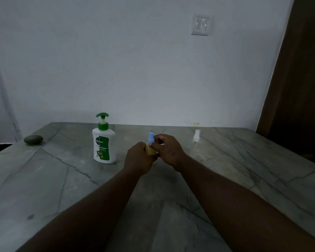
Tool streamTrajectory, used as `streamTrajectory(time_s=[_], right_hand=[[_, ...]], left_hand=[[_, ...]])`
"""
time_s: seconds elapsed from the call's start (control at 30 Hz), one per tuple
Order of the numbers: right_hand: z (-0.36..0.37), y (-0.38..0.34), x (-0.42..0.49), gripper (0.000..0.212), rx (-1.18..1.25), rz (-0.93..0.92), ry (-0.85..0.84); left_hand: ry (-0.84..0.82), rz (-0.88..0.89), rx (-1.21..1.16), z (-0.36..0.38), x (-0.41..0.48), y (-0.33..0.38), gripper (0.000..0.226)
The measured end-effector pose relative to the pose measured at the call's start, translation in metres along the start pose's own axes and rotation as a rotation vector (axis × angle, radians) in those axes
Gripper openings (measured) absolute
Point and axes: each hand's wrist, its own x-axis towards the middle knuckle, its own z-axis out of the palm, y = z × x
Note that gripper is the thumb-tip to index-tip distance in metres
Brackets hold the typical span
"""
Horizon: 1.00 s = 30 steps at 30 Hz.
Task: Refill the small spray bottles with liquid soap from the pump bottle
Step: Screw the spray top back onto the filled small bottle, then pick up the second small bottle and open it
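Note:
A small spray bottle (150, 149) with a yellowish body and a blue spray top stands upright at the middle of the table. My left hand (138, 158) grips its body from the left. My right hand (168, 149) pinches the blue top with fingers and thumb. A white pump bottle (103, 142) with a green pump and label stands to the left, apart from my hands. A second small spray bottle (196, 141), clear with a white top, stands to the right, untouched.
The grey marble table (62, 179) runs back to a white wall. A dark rounded stone-like object (33, 139) lies at the far left corner. A brown door (298, 88) stands at the right, and a light switch (200, 24) is on the wall.

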Motion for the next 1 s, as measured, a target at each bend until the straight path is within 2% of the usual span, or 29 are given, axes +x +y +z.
streamTrajectory(time_s=[0.1, 0.17, 0.2, 0.27, 0.33, 0.37, 0.4, 0.43, 0.5, 0.57, 0.63, 0.7, 0.8, 0.87, 1.0], right_hand=[[-0.002, 0.004, 0.0, 0.024, -0.017, 0.006, -0.029], [-0.007, 0.005, -0.002, 0.027, -0.062, -0.028, 0.027], [-0.012, 0.008, -0.004, 0.027, -0.113, -0.063, 0.129], [-0.023, 0.014, -0.011, 0.024, -0.255, -0.129, 0.483], [-0.037, 0.023, -0.016, 0.04, -0.361, -0.099, 0.819], [-0.044, 0.031, -0.017, 0.052, -0.372, -0.029, 0.917], [-0.05, 0.039, -0.015, 0.065, -0.361, 0.076, 0.944], [-0.056, 0.048, -0.012, 0.079, -0.337, 0.201, 0.905], [-0.065, 0.066, -0.007, 0.098, -0.254, 0.415, 0.717], [-0.071, 0.08, -0.001, 0.091, -0.143, 0.487, 0.526], [-0.073, 0.088, 0.002, 0.06, -0.114, 0.461, 0.412], [-0.075, 0.087, 0.0, 0.033, -0.153, 0.407, 0.376], [-0.07, 0.071, -0.009, 0.028, -0.087, 0.299, 0.303], [-0.064, 0.049, -0.025, 0.024, -0.036, 0.194, 0.184], [-0.056, 0.0, -0.058, 0.018, 0.177, 0.011, -0.064]], left_hand=[[0.008, -0.019, 0.002, 0.003, 0.002, -0.005, 0.033], [0.004, -0.023, 0.028, 0.004, 0.003, -0.006, 0.034], [0.0, -0.031, 0.034, 0.005, 0.003, -0.006, 0.035], [-0.001, -0.051, 0.026, 0.005, 0.003, -0.006, 0.037], [0.003, -0.061, 0.008, 0.007, 0.003, -0.007, 0.038], [0.003, -0.068, -0.004, 0.008, 0.003, -0.007, 0.04], [-0.002, -0.076, -0.018, 0.008, 0.003, -0.006, 0.044], [-0.01, -0.084, -0.03, 0.007, 0.001, -0.005, 0.051], [-0.011, -0.095, -0.069, 0.006, -0.004, -0.001, 0.072], [0.046, -0.083, -0.088, 0.002, -0.014, 0.005, 0.083], [0.144, -0.027, -0.042, -0.001, -0.028, 0.012, 0.08], [0.272, 0.086, 0.006, -0.006, -0.04, 0.019, 0.07], [0.353, 0.236, -0.028, -0.013, -0.046, 0.037, 0.042], [0.264, 0.241, -0.145, -0.018, -0.045, 0.052, 0.032], [-0.021, 0.071, -0.517, -0.037, -0.046, 0.077, 0.042]])
